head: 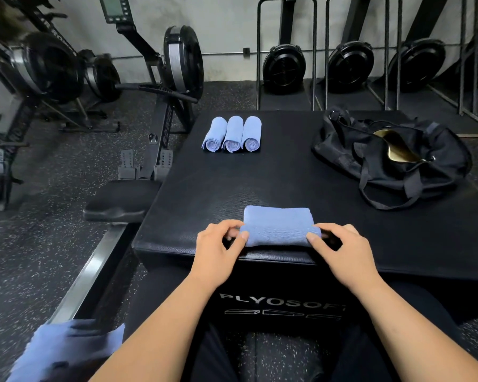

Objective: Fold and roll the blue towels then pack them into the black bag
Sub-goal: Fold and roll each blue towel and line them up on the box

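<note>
Rolling is judged to be the step in hand: a folded towel [279, 224] is laid across the near edge of the box [260, 175], and its near end looks turned up into a thick roll. The left end is pinched by the left hand [218, 249], thumb and fingers curled onto it. The right end is pinched the same way by the right hand [342, 252]. Both ends are held, probably so the cloth is rolled even and tight when pushed away.

Three rolls [233, 133] are lined up touching, side by side, at the far side of the box, likely parked there to be packed together. The bag [392, 158] is set at the far right of the box, well apart from the towel. Its zip is left gaping, a gold lining shows, and nothing blue is seen inside.

A blurred heap [66, 351] of blue cloth is seen at lower left, off the box, likely towels not yet done. Packing is judged not yet begun.
</note>
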Demonstrator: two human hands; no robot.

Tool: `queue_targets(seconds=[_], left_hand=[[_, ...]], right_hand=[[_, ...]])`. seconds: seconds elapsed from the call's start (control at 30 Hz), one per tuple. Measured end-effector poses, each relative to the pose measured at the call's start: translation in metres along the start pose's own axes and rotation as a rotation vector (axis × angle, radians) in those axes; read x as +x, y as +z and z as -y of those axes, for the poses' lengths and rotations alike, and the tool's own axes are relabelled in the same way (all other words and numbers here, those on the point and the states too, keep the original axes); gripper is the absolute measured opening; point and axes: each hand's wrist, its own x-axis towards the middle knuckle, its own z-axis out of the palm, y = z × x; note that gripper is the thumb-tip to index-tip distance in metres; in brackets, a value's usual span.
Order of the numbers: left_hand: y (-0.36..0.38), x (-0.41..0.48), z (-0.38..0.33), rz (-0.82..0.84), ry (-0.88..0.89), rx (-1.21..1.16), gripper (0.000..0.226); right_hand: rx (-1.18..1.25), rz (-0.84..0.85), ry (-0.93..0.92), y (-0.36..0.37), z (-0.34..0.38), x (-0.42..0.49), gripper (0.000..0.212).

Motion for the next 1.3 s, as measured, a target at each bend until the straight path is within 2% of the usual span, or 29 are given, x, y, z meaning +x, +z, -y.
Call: queue_targets(seconds=[0.17, 0.23, 0.27, 0.33, 0.43, 0.5, 0.57, 0.67, 0.73, 1.03, 1.13, 1.3], left_hand=[[0.002, 0.0, -0.001, -0.014, 0.015, 0.051, 0.01], [0.003, -0.001, -0.001, -0.053, 0.03, 0.065, 0.007], [0.003, 0.0, -0.001, -0.075, 0.043, 0.059, 0.013], [0.004, 0.001, -0.004, -0.118, 0.124, 0.07, 0.022], [0.009, 0.002, -0.006, -0.179, 0.271, 0.174, 0.013], [0.012, 0.002, -0.004, -0.189, 0.277, 0.241, 0.012], [0.014, 0.001, -0.004, -0.152, 0.229, 0.289, 0.019], [0.015, -0.001, -0.003, -0.038, 0.181, 0.289, 0.039], [0.013, 0.001, -0.001, 0.021, 0.133, 0.253, 0.044], [0.007, 0.003, -0.001, 0.049, -0.055, 0.065, 0.027], [0.008, 0.005, -0.003, 0.04, -0.045, 0.057, 0.018], [0.01, 0.02, -0.008, 0.013, -0.095, 0.11, 0.023]], right_hand=[[-0.048, -0.05, -0.047, 0.005, -0.002, -0.001, 0.011], [-0.079, -0.076, -0.104, 0.006, -0.004, 0.0, 0.017], [-0.053, -0.092, -0.121, 0.006, -0.004, 0.001, 0.021], [-0.041, -0.125, -0.17, 0.007, -0.006, 0.001, 0.022], [-0.159, -0.191, -0.278, 0.012, -0.008, -0.002, 0.013], [-0.226, -0.232, -0.344, 0.015, -0.012, -0.001, 0.012], [-0.289, -0.211, -0.377, 0.015, -0.015, 0.001, 0.019], [-0.361, -0.067, -0.307, 0.014, -0.019, 0.004, 0.038], [-0.377, -0.016, -0.272, 0.014, -0.021, 0.007, 0.047], [-0.113, 0.043, -0.121, 0.004, -0.016, 0.008, 0.025], [-0.112, 0.06, -0.071, 0.005, -0.017, 0.012, 0.027], [-0.132, 0.076, -0.059, 0.005, -0.012, 0.024, 0.022]])
